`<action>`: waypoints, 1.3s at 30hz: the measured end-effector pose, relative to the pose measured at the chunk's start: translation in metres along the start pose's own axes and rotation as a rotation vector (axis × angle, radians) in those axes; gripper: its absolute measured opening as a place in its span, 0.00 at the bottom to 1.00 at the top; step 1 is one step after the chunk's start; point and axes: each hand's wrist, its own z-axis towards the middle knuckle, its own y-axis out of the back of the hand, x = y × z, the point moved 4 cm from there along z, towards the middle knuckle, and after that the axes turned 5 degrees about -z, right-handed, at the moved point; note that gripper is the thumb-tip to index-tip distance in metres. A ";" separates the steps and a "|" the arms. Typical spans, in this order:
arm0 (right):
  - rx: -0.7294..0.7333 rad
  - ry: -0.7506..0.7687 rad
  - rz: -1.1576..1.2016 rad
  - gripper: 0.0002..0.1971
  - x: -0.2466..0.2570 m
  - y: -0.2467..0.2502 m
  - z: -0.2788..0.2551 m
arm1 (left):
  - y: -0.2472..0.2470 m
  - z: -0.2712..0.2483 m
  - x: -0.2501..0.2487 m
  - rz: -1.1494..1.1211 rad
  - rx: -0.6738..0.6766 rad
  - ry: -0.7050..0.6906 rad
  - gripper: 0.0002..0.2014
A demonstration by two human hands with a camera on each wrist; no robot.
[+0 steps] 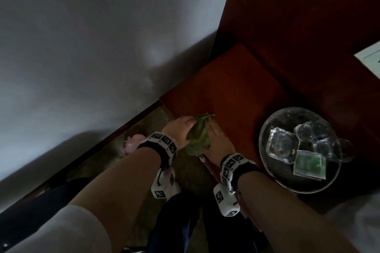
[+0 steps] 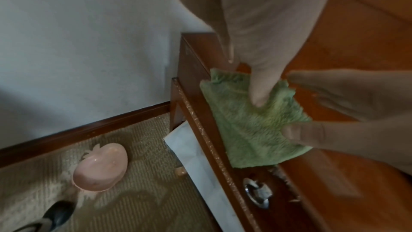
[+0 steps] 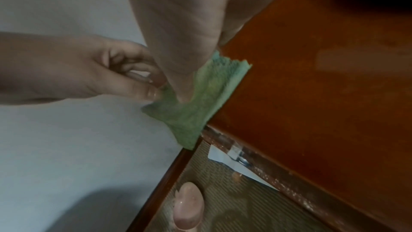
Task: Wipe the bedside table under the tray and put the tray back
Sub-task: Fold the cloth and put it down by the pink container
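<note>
A green fleecy cloth (image 1: 198,137) hangs between both hands at the front left edge of the brown wooden bedside table (image 1: 226,88). My left hand (image 1: 178,127) pinches one edge of the cloth (image 2: 252,126) with thumb and finger. My right hand (image 1: 218,141) pinches the other side. In the right wrist view the cloth (image 3: 200,98) is stretched between the right hand (image 3: 183,98) and the left hand (image 3: 153,87). A round glass tray (image 1: 287,181) with clear glasses and a green packet stands on the table, to the right of my hands.
A pink strawberry-shaped dish (image 2: 100,167) lies on the beige carpet left of the table. The drawer front has a metal handle (image 2: 256,193), and a white sheet (image 2: 196,161) sticks out below it. A white wall runs along the left. A white paper (image 1: 370,57) lies at far right.
</note>
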 end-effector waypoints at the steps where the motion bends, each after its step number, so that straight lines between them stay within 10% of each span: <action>1: 0.016 -0.001 -0.008 0.42 -0.001 -0.003 0.004 | -0.005 0.005 0.002 -0.007 0.030 0.000 0.36; 13: 0.114 -0.031 -0.103 0.52 -0.013 -0.024 0.023 | -0.026 0.025 0.017 0.002 0.071 -0.150 0.37; 33: 0.057 0.100 -0.323 0.23 0.029 -0.040 -0.022 | -0.039 -0.033 0.006 0.186 0.318 -0.112 0.19; 39: 0.290 0.203 -0.269 0.17 0.051 -0.026 -0.018 | -0.027 -0.067 0.018 0.168 0.312 0.031 0.21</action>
